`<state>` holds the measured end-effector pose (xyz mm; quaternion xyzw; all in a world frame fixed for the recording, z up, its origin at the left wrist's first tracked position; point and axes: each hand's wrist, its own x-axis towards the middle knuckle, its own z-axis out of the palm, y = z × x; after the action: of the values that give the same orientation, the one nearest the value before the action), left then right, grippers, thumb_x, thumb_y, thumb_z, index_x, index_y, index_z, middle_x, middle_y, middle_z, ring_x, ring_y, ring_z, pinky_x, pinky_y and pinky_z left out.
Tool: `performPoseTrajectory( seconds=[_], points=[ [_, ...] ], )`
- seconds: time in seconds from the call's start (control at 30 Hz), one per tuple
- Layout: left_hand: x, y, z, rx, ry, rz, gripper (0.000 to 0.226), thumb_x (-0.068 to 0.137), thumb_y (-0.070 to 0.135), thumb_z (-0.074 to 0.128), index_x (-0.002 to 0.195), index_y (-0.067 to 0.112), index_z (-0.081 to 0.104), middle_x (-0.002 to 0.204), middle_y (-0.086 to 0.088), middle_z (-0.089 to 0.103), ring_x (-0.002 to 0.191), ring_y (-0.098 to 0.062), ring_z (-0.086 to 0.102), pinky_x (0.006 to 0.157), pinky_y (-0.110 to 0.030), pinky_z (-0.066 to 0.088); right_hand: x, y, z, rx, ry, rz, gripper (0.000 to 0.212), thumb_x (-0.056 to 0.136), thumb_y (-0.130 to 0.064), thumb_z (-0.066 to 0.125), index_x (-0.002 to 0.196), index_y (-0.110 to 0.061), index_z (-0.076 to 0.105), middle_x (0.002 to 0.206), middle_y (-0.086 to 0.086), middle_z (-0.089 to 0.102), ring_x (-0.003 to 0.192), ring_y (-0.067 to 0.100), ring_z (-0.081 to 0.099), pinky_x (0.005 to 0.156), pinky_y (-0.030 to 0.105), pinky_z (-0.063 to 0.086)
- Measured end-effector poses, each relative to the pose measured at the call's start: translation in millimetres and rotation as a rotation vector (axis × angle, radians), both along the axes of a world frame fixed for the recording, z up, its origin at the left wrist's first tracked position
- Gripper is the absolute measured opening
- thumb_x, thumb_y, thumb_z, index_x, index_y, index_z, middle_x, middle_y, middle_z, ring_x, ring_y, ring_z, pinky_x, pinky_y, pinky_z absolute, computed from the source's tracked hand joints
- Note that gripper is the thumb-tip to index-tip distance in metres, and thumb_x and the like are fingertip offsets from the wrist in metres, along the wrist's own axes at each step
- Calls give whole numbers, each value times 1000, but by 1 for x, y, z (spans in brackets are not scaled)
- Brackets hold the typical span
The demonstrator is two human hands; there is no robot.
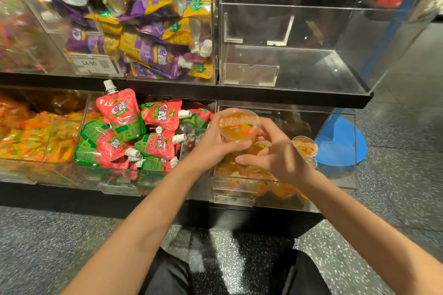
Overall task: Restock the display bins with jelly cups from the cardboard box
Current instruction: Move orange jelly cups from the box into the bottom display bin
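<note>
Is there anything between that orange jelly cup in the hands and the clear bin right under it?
Nothing visible blocks it. The left hand holds the jelly cup above the open top of the lower right bin. The right hand is beside it with fingers spread. More cups already lie inside, with space above them.

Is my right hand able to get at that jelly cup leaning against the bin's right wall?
Probably yes. The right hand is open, holds nothing, and hovers just left of that cup; nothing shows between them. The left hand holds the other cup.
</note>
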<state>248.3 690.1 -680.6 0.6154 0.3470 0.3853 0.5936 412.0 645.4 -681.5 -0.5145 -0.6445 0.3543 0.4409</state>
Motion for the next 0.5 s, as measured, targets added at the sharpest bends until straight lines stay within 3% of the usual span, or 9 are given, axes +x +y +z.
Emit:
performPoseTrajectory(
  seconds=[0.07,0.13,0.2,0.3,0.4,0.5],
  points=[
    [4,-1,1,-55,-56,-108,80,49,2,71,124,16,47,120,-3,58,112,-16,56,89,-26,49,0,-2,5,-7,2,-76,64,65,-9,85,117,-15,49,106,-7,62,96,-2,63,81,17,53],
    [6,2,2,-96,-129,-161,84,43,11,57,126,7,47,118,-10,57,109,-17,57,88,-27,49,9,1,7,-123,63,-86,54,71,0,79,113,-15,48,101,-11,58,90,-6,62,70,13,53],
    [8,5,5,-71,-102,-62,76,49,8,51,125,4,48,111,-9,58,105,-11,58,89,-21,48,21,9,3,-279,162,-100,48,71,6,76,106,-16,51,101,-5,58,98,8,62,69,19,55],
    [8,11,5,44,-4,210,44,78,-10,46,117,9,52,116,-7,58,108,-11,57,90,-17,47,37,31,-15,-366,-113,-292,51,64,-8,85,103,-18,54,107,2,61,110,25,58,93,40,50],
    [4,18,1,30,8,345,33,89,-11,46,116,8,54,105,-4,64,87,-3,64,78,-15,52,46,55,-34,-461,-263,-475,69,65,-22,87,123,-11,51,121,9,60,114,26,56,94,39,46],
    [1,22,0,-14,3,405,33,89,-11,47,116,6,54,95,0,64,75,-1,64,67,-15,54,45,75,-48,-506,-286,-522,71,67,-27,86,126,-12,49,123,8,59,115,26,55,91,37,46]
  ],
)
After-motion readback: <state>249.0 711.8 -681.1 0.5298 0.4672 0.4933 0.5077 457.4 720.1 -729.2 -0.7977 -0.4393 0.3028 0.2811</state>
